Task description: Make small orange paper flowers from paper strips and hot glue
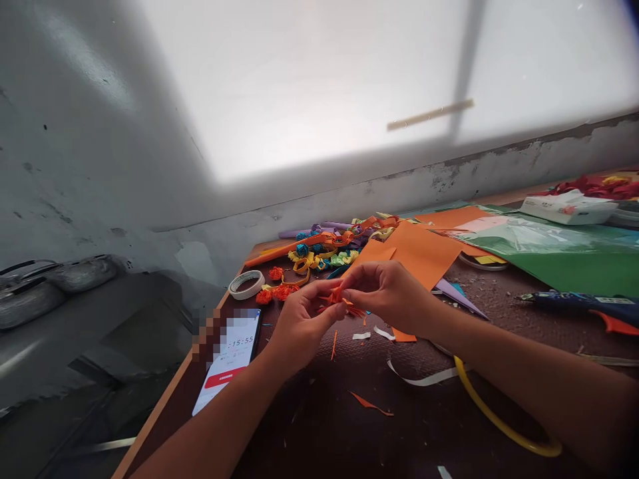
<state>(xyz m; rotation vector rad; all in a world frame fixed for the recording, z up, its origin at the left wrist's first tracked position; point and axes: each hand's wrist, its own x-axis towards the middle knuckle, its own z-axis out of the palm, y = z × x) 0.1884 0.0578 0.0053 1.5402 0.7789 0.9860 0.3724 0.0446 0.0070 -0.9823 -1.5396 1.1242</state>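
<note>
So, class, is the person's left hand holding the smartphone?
No, the left hand holds a small piece of orange paper, while the smartphone lies on the brown tabletop.

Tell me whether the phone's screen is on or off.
On: the phone's screen is lit white, with dark digits above a red bar.

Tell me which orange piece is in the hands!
The small orange piece held by the left hand and right hand; the big orange sheets and thin orange scraps lie on the table.
</note>
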